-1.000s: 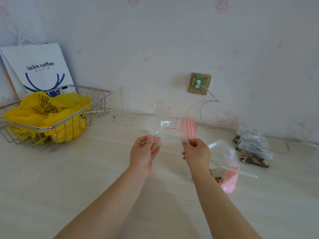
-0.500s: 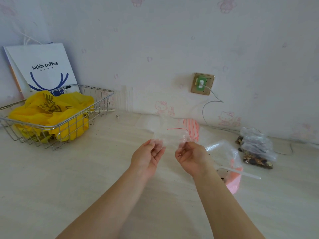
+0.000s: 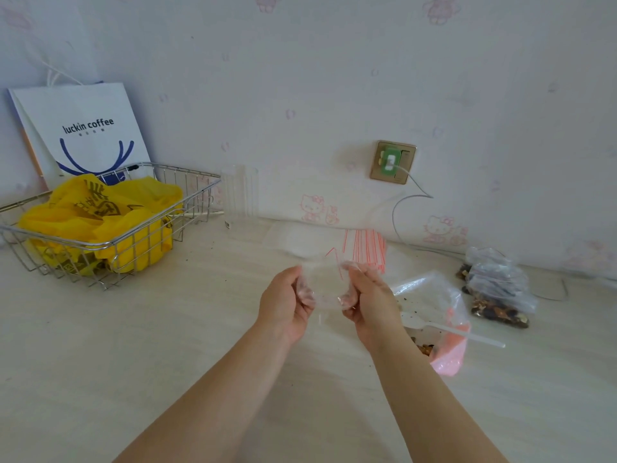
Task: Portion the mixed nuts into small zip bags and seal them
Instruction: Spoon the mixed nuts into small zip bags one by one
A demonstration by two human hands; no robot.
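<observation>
Over the last second the two hands have drawn closer together and lower above the middle of the worktop (image 3: 117, 329). They have gone from pinching the top corners of a flat, stretched zip bag (image 3: 325, 284) to curling their fingers into its mouth. The bag now bulges between them instead of lying taut, so the person seems to be pulling the seal apart to get it ready for filling. No nuts show inside it yet.

The left hand (image 3: 285, 304) grips the bag's left side, with fingertips visible through the film. The right hand (image 3: 369, 300) grips the right side just under the red seal line. The bag is small, clear and crinkled, held in the air and touching nothing else.

Toward the right edge of the worktop lies the large supply bag (image 3: 434, 305), open, with few nuts left and a white plastic spoon (image 3: 457, 330) across it. Nearer the back right corner sit filled small bags (image 3: 499, 292) of nuts. Along the back edge, behind the hands, lies a stack of empty zip bags (image 3: 365, 245).
</observation>
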